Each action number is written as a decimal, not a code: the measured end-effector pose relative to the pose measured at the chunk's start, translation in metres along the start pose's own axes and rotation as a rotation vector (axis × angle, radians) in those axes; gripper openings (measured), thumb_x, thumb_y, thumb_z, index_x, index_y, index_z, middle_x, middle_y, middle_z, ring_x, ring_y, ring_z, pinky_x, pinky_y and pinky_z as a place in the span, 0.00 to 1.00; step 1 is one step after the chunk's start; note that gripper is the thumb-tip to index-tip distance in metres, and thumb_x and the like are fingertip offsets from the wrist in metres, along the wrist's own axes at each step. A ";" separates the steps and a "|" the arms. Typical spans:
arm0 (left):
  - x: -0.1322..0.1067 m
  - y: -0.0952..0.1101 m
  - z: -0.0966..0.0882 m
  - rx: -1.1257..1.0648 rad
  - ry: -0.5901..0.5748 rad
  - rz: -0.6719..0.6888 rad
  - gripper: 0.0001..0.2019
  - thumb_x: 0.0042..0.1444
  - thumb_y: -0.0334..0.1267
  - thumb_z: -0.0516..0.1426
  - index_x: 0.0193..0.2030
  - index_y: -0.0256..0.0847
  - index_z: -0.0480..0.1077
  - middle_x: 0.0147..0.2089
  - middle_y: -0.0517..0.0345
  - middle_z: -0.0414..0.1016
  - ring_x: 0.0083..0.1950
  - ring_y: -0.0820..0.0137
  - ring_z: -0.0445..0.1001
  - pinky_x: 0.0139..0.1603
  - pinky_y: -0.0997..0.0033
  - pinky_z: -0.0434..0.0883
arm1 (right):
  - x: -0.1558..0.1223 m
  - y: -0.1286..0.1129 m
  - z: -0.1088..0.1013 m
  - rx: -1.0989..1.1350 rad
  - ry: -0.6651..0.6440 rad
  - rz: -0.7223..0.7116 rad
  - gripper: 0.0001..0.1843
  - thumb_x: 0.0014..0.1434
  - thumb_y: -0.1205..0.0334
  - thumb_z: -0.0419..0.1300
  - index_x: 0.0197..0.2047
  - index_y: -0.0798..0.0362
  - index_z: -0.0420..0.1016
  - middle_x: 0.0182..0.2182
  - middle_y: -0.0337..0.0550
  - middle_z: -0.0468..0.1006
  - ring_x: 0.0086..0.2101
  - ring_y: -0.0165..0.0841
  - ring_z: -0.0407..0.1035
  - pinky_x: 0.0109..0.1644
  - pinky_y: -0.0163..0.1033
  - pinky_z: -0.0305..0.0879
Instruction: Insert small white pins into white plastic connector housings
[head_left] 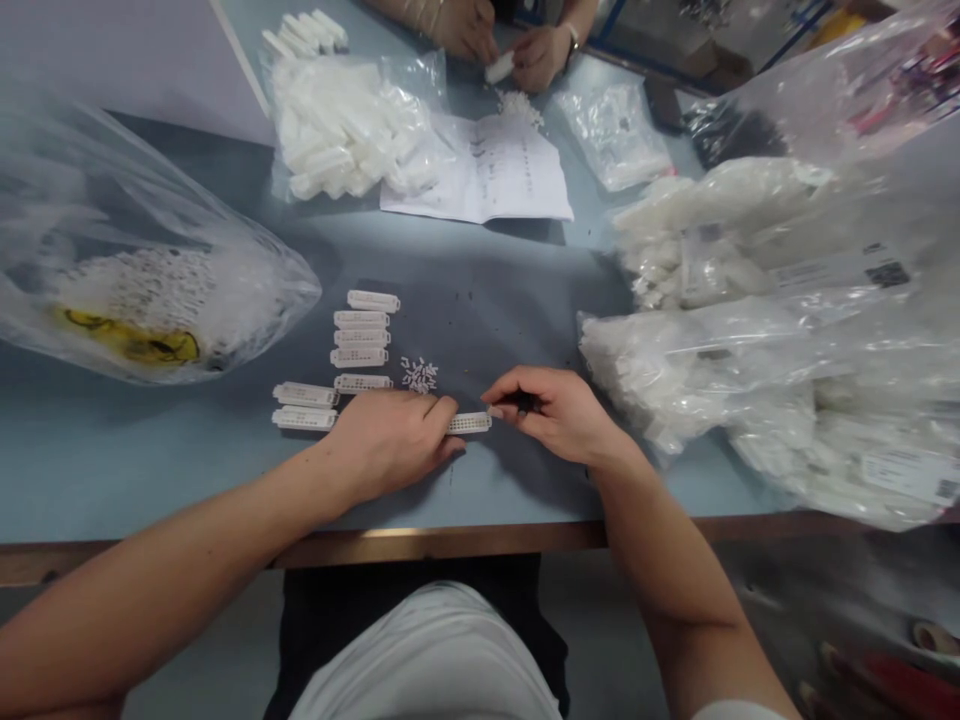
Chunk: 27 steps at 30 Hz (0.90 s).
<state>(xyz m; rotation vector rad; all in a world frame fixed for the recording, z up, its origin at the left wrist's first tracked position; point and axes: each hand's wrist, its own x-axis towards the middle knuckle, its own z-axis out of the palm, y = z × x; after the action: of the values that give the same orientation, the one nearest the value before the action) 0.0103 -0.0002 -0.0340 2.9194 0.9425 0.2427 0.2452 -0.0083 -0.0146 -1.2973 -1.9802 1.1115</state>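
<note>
My left hand (401,440) is closed around a white plastic connector housing (469,423), whose right end with rows of small holes sticks out past the thumb. At that end, the thumb and forefinger of my right hand (551,410) are pinched together. Whatever sits between those fingertips is too small to make out. Just above the housing lies a little heap of tiny white pieces (420,375). Several more white housings (361,338) rest in a loose column behind and left of my left hand, two of them (304,419) beside its wrist.
A clear bag of small parts (172,300) stands at left. Plastic bags of white parts (712,370) crowd the right side. Across the table, a bag of white pieces (337,130) and a printed sheet (487,175) lie before another person's hands (540,58). The table edge (450,543) runs nearest me.
</note>
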 end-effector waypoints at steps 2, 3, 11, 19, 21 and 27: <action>0.000 0.000 -0.001 -0.009 -0.012 -0.005 0.13 0.60 0.48 0.57 0.39 0.38 0.70 0.27 0.55 0.75 0.27 0.64 0.74 0.23 0.68 0.57 | 0.000 -0.001 0.001 -0.052 -0.016 -0.001 0.13 0.54 0.77 0.60 0.37 0.51 0.79 0.32 0.36 0.80 0.33 0.28 0.73 0.39 0.32 0.65; 0.000 0.000 -0.002 -0.012 -0.011 -0.006 0.13 0.61 0.47 0.57 0.38 0.38 0.70 0.26 0.55 0.74 0.27 0.64 0.74 0.23 0.68 0.57 | 0.000 -0.001 0.002 -0.081 -0.027 -0.008 0.13 0.54 0.78 0.60 0.35 0.51 0.79 0.32 0.36 0.80 0.33 0.27 0.73 0.39 0.32 0.65; -0.001 0.003 0.000 -0.007 0.036 0.002 0.14 0.64 0.47 0.52 0.32 0.40 0.67 0.24 0.56 0.72 0.25 0.64 0.72 0.23 0.67 0.56 | -0.001 -0.002 0.007 -0.181 -0.065 -0.015 0.11 0.53 0.77 0.63 0.34 0.51 0.78 0.32 0.37 0.79 0.32 0.27 0.72 0.38 0.31 0.65; -0.002 0.004 -0.002 -0.012 0.005 0.010 0.14 0.64 0.46 0.52 0.31 0.40 0.66 0.24 0.57 0.71 0.26 0.62 0.73 0.24 0.66 0.57 | -0.001 -0.002 0.008 -0.234 -0.090 -0.041 0.11 0.53 0.78 0.63 0.34 0.52 0.78 0.32 0.38 0.79 0.32 0.28 0.71 0.37 0.32 0.64; -0.001 0.004 -0.002 -0.007 0.010 0.014 0.14 0.64 0.46 0.52 0.31 0.40 0.66 0.24 0.58 0.71 0.26 0.62 0.74 0.24 0.65 0.57 | -0.001 -0.001 0.009 -0.237 -0.096 -0.037 0.11 0.53 0.78 0.63 0.34 0.52 0.78 0.32 0.37 0.79 0.32 0.27 0.71 0.37 0.31 0.64; 0.001 0.003 0.001 0.002 0.062 0.058 0.14 0.65 0.45 0.51 0.30 0.40 0.65 0.23 0.58 0.70 0.25 0.64 0.73 0.24 0.66 0.56 | 0.000 -0.004 0.008 -0.244 -0.117 -0.028 0.13 0.52 0.80 0.62 0.33 0.52 0.78 0.32 0.37 0.79 0.33 0.27 0.72 0.37 0.31 0.63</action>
<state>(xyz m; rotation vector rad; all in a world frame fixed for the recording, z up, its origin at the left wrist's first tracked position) 0.0136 -0.0022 -0.0348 2.9604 0.8667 0.3383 0.2368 -0.0119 -0.0155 -1.3473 -2.2706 0.9758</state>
